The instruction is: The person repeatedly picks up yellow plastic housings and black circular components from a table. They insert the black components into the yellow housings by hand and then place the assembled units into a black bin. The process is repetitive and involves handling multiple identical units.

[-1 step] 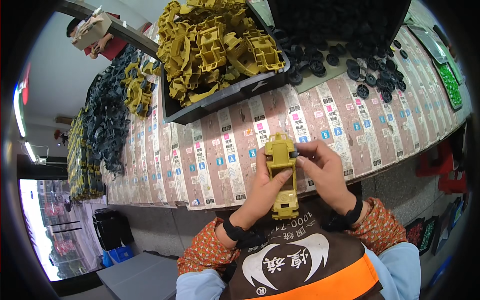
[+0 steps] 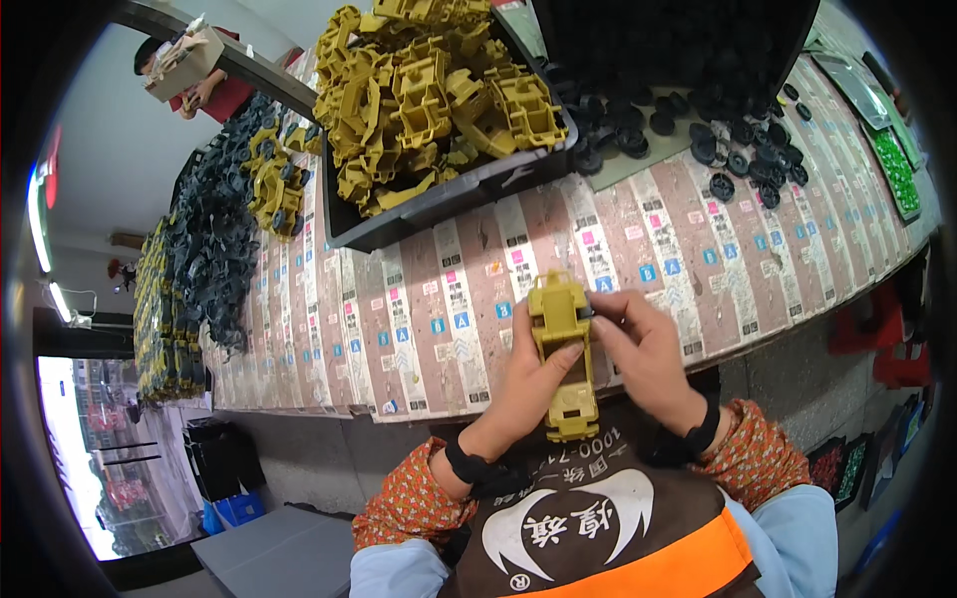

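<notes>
My left hand is closed round a yellow plastic toy truck body, its thumb lying across the open middle part. The body points away from me, over the table's near edge and in front of my apron. At the body's far right side, my right hand has its thumb and forefinger pinched together. Between those fingertips and the body shows a bit of a small dark wheel, mostly hidden by the fingers.
A black crate heaped with yellow toy bodies stands at the table's far side. Right of it, loose black wheels spill from a dark bin. Dark parts pile up along the left. A tray of green pieces lies far right. Another person works beyond.
The toy body has shifted very slightly toward me. My right fingers have closed in at its side, and less of the dark wheel shows.
</notes>
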Available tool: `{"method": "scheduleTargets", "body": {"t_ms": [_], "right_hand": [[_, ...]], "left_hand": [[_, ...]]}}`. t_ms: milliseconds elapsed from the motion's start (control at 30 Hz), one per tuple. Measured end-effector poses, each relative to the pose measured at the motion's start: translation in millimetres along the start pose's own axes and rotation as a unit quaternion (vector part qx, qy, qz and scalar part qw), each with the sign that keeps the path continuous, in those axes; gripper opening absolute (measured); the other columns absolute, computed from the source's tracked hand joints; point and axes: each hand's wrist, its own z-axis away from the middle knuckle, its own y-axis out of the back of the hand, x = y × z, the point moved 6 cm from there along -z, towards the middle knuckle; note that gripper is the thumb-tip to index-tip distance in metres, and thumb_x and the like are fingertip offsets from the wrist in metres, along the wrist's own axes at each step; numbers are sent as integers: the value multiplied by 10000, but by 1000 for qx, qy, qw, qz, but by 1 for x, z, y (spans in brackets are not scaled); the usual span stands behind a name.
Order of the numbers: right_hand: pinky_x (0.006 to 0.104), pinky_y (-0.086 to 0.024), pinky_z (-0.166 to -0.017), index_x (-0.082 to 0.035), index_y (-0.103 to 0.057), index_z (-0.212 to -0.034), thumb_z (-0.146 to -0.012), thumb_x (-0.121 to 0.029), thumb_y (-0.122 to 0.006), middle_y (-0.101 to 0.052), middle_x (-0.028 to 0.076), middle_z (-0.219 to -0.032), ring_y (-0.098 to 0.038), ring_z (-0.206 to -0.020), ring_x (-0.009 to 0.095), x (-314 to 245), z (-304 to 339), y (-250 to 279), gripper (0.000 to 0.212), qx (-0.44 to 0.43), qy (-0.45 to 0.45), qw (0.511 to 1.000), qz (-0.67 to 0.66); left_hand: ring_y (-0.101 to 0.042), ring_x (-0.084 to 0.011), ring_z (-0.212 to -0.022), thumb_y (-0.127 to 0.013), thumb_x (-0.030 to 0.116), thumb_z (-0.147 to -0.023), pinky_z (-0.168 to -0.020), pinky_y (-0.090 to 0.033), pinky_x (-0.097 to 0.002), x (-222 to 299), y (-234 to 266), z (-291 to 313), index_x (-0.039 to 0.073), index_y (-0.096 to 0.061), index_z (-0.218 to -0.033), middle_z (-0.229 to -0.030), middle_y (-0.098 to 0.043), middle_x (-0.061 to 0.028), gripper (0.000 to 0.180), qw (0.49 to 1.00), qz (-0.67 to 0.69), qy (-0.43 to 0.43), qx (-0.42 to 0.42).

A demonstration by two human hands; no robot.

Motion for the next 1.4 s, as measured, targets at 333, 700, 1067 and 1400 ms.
{"method": "scheduleTargets", "body": {"t_ms": [333, 700, 1067, 1400], "right_hand": [[404, -504, -1023, 114, -537, -1322, -749, 52, -510, -617, 250, -1179, -635, -1121, 389, -30, 2, -7, 578, -43, 147, 975, 159], [371, -567, -861, 19, -692, -1060, -794, -29, -555, -747, 190, -1001, -732, -953, 289, -18, -98, 23, 303, -159, 46, 974, 152], [495, -437, -1104, -138, -468, -1537, -974, -279, -610, -387, 26, -1642, -431, -1390, 344, -63, -281, 47, 597, -37, 272, 749, 604], [494, -412, -1104, -80, -676, -1279, -939, -343, -613, -582, 95, -1430, -482, -1294, 375, -56, -220, 68, 434, -122, 346, 760, 536]], "left_hand": [[-526, -195, -1287, -569, 85, -1051, -1082, -445, -349, -1, -4, -10, 58, -224, -1476, -1374, -499, -112, 549, 998, 25, -8, -57], [-558, -162, -1210, -617, 108, -1026, -1038, -475, -339, 0, 13, -24, 103, -340, -1483, -1313, -549, -60, 534, 999, -29, -10, -37], [-601, -140, -1114, -683, 99, -977, -968, -506, -306, -20, 48, -32, 55, -457, -1425, -1231, -612, -50, 504, 996, 26, 45, 77], [-602, -156, -1127, -678, 65, -963, -982, -501, -317, -13, 41, -31, 47, -443, -1431, -1244, -604, -63, 524, 997, -7, 15, 75]]}}
